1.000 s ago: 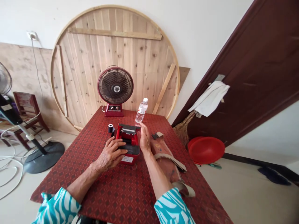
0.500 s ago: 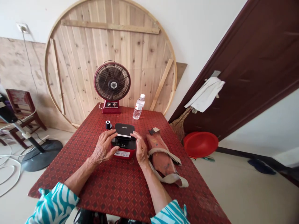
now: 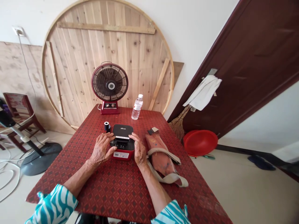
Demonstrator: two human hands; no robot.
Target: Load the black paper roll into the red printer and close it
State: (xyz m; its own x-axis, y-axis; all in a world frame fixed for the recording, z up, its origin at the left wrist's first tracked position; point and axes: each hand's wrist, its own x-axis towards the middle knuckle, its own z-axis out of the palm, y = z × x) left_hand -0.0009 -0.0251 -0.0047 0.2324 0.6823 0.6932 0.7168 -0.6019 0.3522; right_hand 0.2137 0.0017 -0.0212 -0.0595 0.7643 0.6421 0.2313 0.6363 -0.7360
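Observation:
A small red and black printer [image 3: 123, 132] sits on the table [image 3: 112, 189], its black lid down and a white label on its front. My left hand [image 3: 102, 148] rests along the printer's left side, fingers stretched toward the lid's edge and thumb apart near the front corner. On the other side, my right hand [image 3: 139, 150] has its fingertips at the lid's right edge; its thumb is hard to make out. Neither hand lifts the printer. Just behind my left fingers stands a roll of paper [image 3: 106, 126], dark-sided with a white core.
A red fan [image 3: 110, 86] and a clear water bottle [image 3: 137, 107] stand at the table's back. To the right lies a worn reddish bag [image 3: 160, 155] with pale straps. Beyond are a round wooden panel [image 3: 130, 59] and a red basin [image 3: 201, 142] on the floor.
The view has shifted slightly, so the surroundings sit a little further left. Both hands keep nearly the same place at the printer's sides.

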